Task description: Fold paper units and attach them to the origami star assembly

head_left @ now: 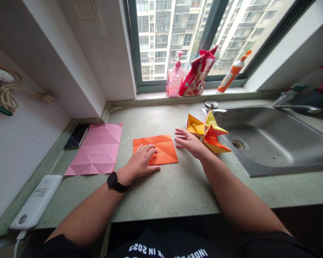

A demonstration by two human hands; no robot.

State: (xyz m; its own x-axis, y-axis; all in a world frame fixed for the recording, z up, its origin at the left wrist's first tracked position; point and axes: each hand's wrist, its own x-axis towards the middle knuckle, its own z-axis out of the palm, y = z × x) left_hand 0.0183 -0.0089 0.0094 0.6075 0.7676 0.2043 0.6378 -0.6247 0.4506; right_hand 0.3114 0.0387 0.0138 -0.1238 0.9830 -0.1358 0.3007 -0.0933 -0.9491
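An orange sheet of creased origami paper (165,148) lies on the counter in front of me. My left hand (142,159), with a black watch at its wrist, rests over the sheet's left part, fingers loosely curved and apart. To the right of the paper, my right hand (188,142) hovers or rests with its fingers spread and nothing in them. Just beyond that hand sits a folded paper model (214,134) with yellow, orange and red pointed sections; the hand partly overlaps it, and I cannot tell whether they touch.
A pink creased sheet (97,148) and a phone (76,136) lie at left, near a white power bank (36,202). The steel sink (280,143) is at right. A pink pump bottle (174,77), a red bag (197,75) and an orange-white bottle (233,74) line the sill.
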